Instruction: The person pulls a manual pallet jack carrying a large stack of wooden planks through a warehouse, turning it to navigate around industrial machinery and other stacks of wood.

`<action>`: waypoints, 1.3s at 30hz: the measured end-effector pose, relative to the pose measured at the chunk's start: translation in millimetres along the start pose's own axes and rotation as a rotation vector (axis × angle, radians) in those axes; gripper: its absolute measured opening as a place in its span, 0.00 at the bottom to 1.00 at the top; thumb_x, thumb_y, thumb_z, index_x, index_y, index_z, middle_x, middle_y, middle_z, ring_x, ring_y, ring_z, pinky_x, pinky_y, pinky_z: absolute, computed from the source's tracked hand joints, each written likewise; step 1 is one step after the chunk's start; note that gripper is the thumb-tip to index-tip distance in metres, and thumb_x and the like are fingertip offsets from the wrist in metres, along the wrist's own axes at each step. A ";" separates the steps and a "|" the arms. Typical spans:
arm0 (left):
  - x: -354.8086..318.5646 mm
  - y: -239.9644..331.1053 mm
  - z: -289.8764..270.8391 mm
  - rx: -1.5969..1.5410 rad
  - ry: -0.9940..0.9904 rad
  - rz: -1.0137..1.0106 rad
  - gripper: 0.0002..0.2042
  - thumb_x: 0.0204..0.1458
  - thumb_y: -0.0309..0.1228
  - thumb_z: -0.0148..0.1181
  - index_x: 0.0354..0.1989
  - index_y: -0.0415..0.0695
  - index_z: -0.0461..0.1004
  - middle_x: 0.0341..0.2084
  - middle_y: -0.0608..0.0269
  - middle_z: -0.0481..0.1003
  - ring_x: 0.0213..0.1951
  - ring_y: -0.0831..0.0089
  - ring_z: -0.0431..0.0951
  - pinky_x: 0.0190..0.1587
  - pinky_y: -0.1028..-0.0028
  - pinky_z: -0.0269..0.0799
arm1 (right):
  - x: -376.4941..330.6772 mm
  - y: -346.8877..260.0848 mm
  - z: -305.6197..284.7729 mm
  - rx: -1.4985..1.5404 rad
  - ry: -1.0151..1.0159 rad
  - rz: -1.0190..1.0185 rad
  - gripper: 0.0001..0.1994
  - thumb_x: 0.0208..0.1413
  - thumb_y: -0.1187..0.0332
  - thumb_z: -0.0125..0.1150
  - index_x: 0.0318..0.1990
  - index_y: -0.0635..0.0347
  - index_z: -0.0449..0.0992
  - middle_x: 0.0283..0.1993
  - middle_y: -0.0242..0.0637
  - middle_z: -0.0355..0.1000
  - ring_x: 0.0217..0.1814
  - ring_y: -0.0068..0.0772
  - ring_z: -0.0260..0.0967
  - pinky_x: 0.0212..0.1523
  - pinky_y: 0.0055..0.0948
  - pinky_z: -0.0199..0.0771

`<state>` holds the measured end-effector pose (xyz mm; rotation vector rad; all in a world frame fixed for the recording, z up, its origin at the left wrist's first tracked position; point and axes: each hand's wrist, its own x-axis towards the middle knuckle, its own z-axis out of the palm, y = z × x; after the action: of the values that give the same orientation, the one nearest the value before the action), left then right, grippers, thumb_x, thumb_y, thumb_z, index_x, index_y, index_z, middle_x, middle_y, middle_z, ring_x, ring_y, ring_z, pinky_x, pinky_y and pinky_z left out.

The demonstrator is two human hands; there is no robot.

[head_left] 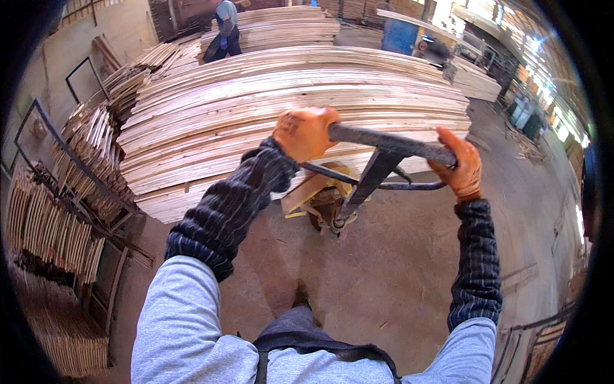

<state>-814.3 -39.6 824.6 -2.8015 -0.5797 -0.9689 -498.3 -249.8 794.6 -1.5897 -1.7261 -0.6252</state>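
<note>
Both my hands, in orange gloves, are on the dark, worn handle (390, 142) of a pallet jack. My left hand (306, 133) is wrapped round the bar's left end. At the right end my right hand (462, 165) closes on the grip, its fingers over the top. The handle's shaft slants down to the jack's yellow and rusty base (329, 208) on the floor. Just beyond the base lies a wide stack of pale timber boards (294, 96). The jack's forks cannot be made out.
More boards stand in racks (54, 230) with dark metal frames along the left. Behind the stack a person (225, 32) stands near further timber piles. A blue container (400, 35) is at the far right. Concrete floor (384, 288) surrounds my feet.
</note>
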 end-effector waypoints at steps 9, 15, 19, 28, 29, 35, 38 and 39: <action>131.3 -32.5 36.3 0.109 -0.307 -0.215 0.17 0.49 0.46 0.64 0.44 0.54 0.80 0.27 0.58 0.82 0.33 0.56 0.84 0.38 0.58 0.80 | 71.2 114.8 65.7 0.059 0.081 0.236 0.37 0.41 0.81 0.72 0.64 0.43 0.72 0.43 0.37 0.78 0.46 0.37 0.78 0.49 0.33 0.77; 168.8 -50.0 71.6 0.102 -0.276 -0.253 0.17 0.50 0.48 0.61 0.45 0.55 0.82 0.32 0.58 0.83 0.37 0.55 0.84 0.43 0.57 0.79 | 100.3 178.3 95.5 0.042 -0.023 0.280 0.34 0.46 0.79 0.67 0.63 0.39 0.73 0.40 0.33 0.77 0.45 0.38 0.77 0.49 0.34 0.76; 191.3 -53.1 84.2 0.110 -0.304 -0.318 0.18 0.50 0.48 0.61 0.45 0.54 0.82 0.33 0.57 0.83 0.38 0.56 0.84 0.44 0.58 0.78 | 123.8 208.1 115.4 0.030 -0.074 0.301 0.29 0.50 0.75 0.65 0.61 0.38 0.74 0.43 0.36 0.78 0.46 0.41 0.78 0.50 0.37 0.77; 211.8 -95.2 112.6 0.158 -0.357 -0.512 0.17 0.54 0.46 0.62 0.48 0.53 0.79 0.15 0.72 0.78 0.19 0.78 0.79 0.28 0.72 0.77 | 192.1 258.2 180.3 0.090 -0.096 0.052 0.31 0.50 0.66 0.71 0.64 0.35 0.70 0.49 0.41 0.79 0.46 0.46 0.79 0.47 0.41 0.80; 210.9 -99.2 111.4 0.149 -0.314 -0.498 0.17 0.53 0.46 0.63 0.48 0.53 0.79 0.15 0.72 0.78 0.19 0.78 0.80 0.28 0.72 0.77 | 194.4 254.1 177.4 0.095 -0.060 0.024 0.32 0.50 0.65 0.72 0.64 0.36 0.69 0.47 0.40 0.80 0.44 0.46 0.80 0.46 0.40 0.81; 197.8 -103.3 102.6 0.194 -0.180 -0.457 0.15 0.50 0.37 0.68 0.45 0.48 0.80 0.25 0.62 0.82 0.31 0.68 0.83 0.39 0.69 0.78 | 194.8 250.7 198.1 0.142 0.078 -0.073 0.36 0.46 0.61 0.76 0.66 0.35 0.67 0.45 0.39 0.81 0.42 0.44 0.81 0.44 0.41 0.81; 182.4 -128.7 109.5 0.173 -0.007 -0.364 0.18 0.46 0.35 0.71 0.47 0.52 0.79 0.34 0.55 0.82 0.38 0.58 0.84 0.42 0.66 0.79 | 187.1 241.1 194.3 0.410 0.174 -0.105 0.35 0.47 0.61 0.73 0.66 0.40 0.68 0.43 0.40 0.81 0.43 0.44 0.80 0.46 0.41 0.80; 183.5 -124.3 114.6 0.168 -0.033 -0.433 0.19 0.46 0.32 0.71 0.48 0.52 0.79 0.35 0.56 0.82 0.40 0.57 0.84 0.44 0.66 0.78 | 179.5 248.5 189.4 0.469 0.223 -0.135 0.35 0.47 0.62 0.73 0.66 0.42 0.68 0.45 0.42 0.81 0.45 0.44 0.80 0.47 0.41 0.79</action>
<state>-665.5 159.5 846.1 -2.5965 -1.2463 -0.8860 -286.0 41.2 783.4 -1.0468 -1.6687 -0.4024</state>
